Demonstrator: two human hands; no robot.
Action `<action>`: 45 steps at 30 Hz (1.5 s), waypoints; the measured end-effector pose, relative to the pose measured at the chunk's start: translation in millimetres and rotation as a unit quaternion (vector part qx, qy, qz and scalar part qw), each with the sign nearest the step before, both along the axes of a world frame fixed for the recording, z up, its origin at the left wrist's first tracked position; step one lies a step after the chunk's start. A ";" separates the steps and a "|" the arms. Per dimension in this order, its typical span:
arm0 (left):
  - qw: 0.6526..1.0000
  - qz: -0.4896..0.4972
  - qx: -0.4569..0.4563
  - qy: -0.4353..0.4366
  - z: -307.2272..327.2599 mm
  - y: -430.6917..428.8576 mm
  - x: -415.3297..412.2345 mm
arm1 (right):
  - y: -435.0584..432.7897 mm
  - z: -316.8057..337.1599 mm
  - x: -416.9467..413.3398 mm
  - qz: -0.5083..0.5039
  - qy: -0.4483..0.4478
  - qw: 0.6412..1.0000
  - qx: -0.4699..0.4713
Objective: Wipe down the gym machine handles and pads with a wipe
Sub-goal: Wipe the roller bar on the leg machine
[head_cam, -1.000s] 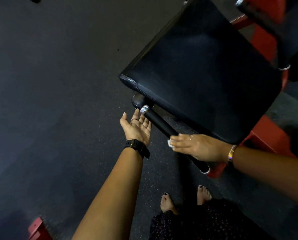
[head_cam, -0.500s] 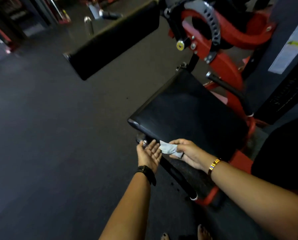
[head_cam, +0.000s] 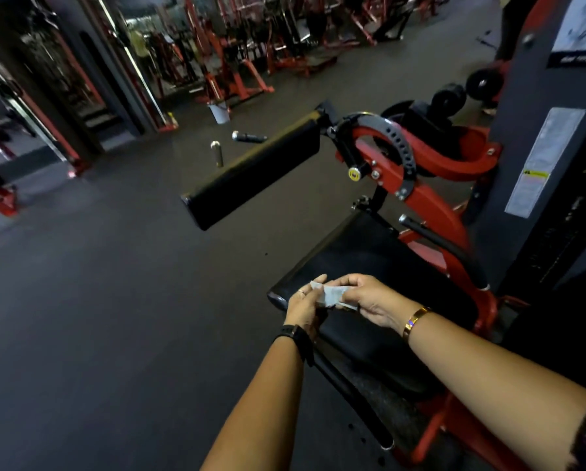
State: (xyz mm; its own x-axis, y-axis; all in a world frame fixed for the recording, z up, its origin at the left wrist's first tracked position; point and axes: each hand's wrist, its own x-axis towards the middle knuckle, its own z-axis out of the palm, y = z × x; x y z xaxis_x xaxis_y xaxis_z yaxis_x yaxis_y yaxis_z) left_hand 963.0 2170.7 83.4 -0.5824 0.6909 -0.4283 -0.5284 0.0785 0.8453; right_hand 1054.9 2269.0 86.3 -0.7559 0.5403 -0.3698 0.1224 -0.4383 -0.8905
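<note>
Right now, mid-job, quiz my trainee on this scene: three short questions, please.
1. True or false: both the left hand and the right hand hold the wipe.
2. The wipe is held over: A) the seat pad; B) the long upper pad; C) the bottles on the floor.
3. Which wrist wears the gold bangle?
Key: 1 true; 2 A; 3 right.

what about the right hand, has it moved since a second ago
Yes. The right hand has lifted off the side handle and now sits over the front corner of the seat pad, holding the wipe with the left hand.
</note>
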 end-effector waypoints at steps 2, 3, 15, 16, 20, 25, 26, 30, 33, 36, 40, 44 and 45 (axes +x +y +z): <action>1.000 0.000 0.010 0.020 14.0 4.0 -2.5 | 4.1 19.3 -1.2 0.011 0.009 1.000 -0.005; 1.000 0.005 0.012 0.027 21.7 7.1 -4.8 | 7.0 29.5 -1.2 0.011 0.023 1.000 -0.012; 0.997 0.045 0.051 0.040 90.8 46.8 -6.9 | 52.3 95.3 9.1 -0.064 0.126 0.989 -0.032; 0.997 0.043 0.050 0.042 92.6 50.7 -6.4 | 56.1 97.8 10.1 -0.069 0.129 0.989 -0.030; 0.997 0.033 0.058 0.040 95.1 67.2 -7.5 | 71.4 102.7 9.8 -0.097 0.129 0.987 -0.017; 0.994 -0.035 0.071 0.070 90.7 84.6 -14.3 | 87.2 101.6 6.1 -0.113 0.104 0.988 0.025; 0.993 -0.052 0.076 0.079 88.8 87.5 -15.5 | 89.4 100.8 4.6 -0.117 0.099 0.988 0.035; 0.987 -0.072 0.097 0.106 81.6 101.0 -32.3 | 97.4 98.0 -9.3 -0.139 0.081 0.985 0.059; 0.988 -0.054 0.098 0.105 79.4 113.5 -57.8 | 103.1 97.1 -29.2 -0.148 0.078 0.984 0.055; 0.990 -0.057 0.091 0.092 79.5 121.1 -89.5 | 106.8 98.5 -57.4 -0.161 0.069 0.982 0.067; 0.986 -0.072 0.072 0.134 86.5 126.7 -132.5 | 106.2 100.7 -94.6 -0.188 0.057 0.977 0.078; 0.980 -0.092 0.059 0.166 85.9 134.6 -178.5 | 99.1 101.0 -127.9 -0.216 0.037 0.973 0.076; 0.979 -0.106 0.052 0.165 82.9 138.2 -189.9 | 97.9 100.8 -135.5 -0.223 0.035 0.971 0.077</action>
